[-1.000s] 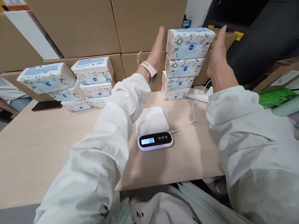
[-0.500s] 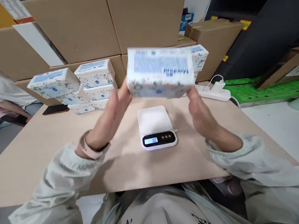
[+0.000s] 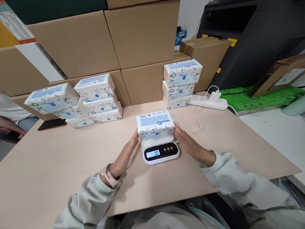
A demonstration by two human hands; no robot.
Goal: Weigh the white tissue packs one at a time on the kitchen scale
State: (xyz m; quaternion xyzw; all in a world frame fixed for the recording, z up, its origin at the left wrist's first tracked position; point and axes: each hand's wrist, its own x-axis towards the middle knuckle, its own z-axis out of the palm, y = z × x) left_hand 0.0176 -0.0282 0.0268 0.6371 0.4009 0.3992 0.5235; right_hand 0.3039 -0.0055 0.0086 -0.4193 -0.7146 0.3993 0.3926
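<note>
A white pack of tissues (image 3: pixel 155 125) with blue print and a floral pattern is at the white digital scale (image 3: pixel 161 153), over its plate. Whether its full weight rests there I cannot tell; the lit display reads 0.0. My left hand (image 3: pixel 127 150) presses on the pack's left end, and my right hand (image 3: pixel 188 143) on its right end, so the pack is held between them. The far fingers of both hands are partly hidden. A pink band circles my left wrist.
Tissue packs stand stacked at the back left (image 3: pixel 97 96) and back right (image 3: pixel 182 78). A dark phone (image 3: pixel 52 124) lies at the left. A white power strip (image 3: pixel 210 101) with a cable sits at the right. Cardboard boxes (image 3: pixel 145 36) wall the back. Another person's arm (image 3: pixel 5 125) shows far left.
Both hands have brought the tissue pack down and nearer, from above the table to the scale. My view has shifted, showing more of the back right stack. The display still reads 0.0.
</note>
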